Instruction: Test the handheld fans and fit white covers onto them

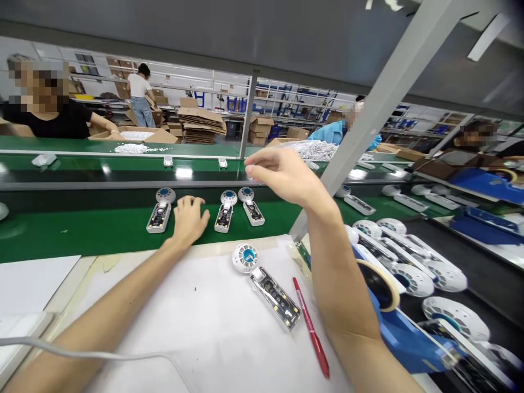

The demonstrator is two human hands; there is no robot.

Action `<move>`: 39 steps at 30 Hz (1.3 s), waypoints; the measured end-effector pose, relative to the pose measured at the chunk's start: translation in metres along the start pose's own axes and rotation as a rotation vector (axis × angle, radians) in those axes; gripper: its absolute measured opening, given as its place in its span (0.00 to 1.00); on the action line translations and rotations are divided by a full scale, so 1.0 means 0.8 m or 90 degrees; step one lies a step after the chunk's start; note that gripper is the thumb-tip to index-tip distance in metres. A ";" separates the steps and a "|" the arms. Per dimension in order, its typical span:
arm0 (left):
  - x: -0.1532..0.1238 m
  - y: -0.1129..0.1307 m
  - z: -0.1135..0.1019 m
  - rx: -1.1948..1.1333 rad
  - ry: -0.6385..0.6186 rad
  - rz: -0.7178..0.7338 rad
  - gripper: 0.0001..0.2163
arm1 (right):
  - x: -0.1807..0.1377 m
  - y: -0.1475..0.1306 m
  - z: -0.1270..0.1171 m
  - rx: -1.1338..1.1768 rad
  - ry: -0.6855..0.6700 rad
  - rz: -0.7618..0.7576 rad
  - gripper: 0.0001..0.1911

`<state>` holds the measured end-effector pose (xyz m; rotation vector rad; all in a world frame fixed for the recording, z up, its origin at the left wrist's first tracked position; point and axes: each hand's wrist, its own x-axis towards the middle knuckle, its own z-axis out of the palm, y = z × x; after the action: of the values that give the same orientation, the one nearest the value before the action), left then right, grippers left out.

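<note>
My left hand (pixel 188 220) lies on the green conveyor belt (pixel 82 232) with fingers curled down, between two white fan units (pixel 160 210) (pixel 226 210); whether it grips anything is hidden. My right hand (pixel 282 173) is raised above the belt, fingertips pinched together toward the left, what they hold too small to see. A third fan unit (pixel 250 205) lies just right of the second. On the white work sheet (pixel 196 322) in front of me lies another fan unit (pixel 266 284) with its circuit board exposed, and a red pen (pixel 311 328) beside it.
A blue tape dispenser (pixel 397 322) sits at my right elbow, with several white fan units (pixel 409 262) piled beyond it. A grey slanted post (pixel 368 114) rises from the belt edge. A grey cable (pixel 82 353) crosses the lower left. Other people work across the belt.
</note>
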<state>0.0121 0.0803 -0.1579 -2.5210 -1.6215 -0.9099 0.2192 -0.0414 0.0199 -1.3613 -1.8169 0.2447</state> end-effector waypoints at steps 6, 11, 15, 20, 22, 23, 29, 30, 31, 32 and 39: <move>-0.021 0.009 0.016 -0.025 0.021 0.094 0.13 | -0.003 0.026 0.014 0.019 -0.028 0.010 0.10; -0.017 0.008 0.011 -0.053 0.031 0.131 0.13 | -0.024 0.116 0.066 -0.100 0.034 0.109 0.07; -0.019 0.009 0.010 -0.047 0.055 0.109 0.13 | -0.057 0.176 0.109 -0.181 0.162 0.193 0.09; -0.019 0.009 0.011 -0.010 0.060 0.083 0.13 | -0.072 0.208 0.134 -0.211 0.185 0.174 0.10; -0.019 0.010 0.011 0.007 0.054 0.087 0.12 | -0.072 0.213 0.136 -0.212 0.165 0.157 0.09; -0.019 0.011 0.010 0.016 0.051 0.092 0.12 | -0.071 0.214 0.137 -0.213 0.162 0.154 0.09; -0.022 0.016 0.008 0.057 0.036 0.131 0.12 | -0.069 0.221 0.136 -0.221 0.176 0.170 0.07; -0.023 0.016 0.008 0.060 0.037 0.134 0.12 | -0.069 0.222 0.136 -0.222 0.176 0.172 0.07; -0.023 0.016 0.008 0.061 0.037 0.135 0.12 | -0.069 0.222 0.136 -0.224 0.175 0.175 0.06; -0.023 0.015 0.009 0.062 0.038 0.135 0.12 | -0.070 0.222 0.137 -0.227 0.174 0.178 0.06; -0.019 0.012 0.015 0.030 0.043 0.142 0.12 | -0.065 0.212 0.132 -0.282 0.189 0.232 0.14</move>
<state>0.0212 0.0668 -0.1722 -2.5424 -1.2949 -0.9093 0.2673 0.0126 -0.1731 -1.9247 -1.4139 -0.1789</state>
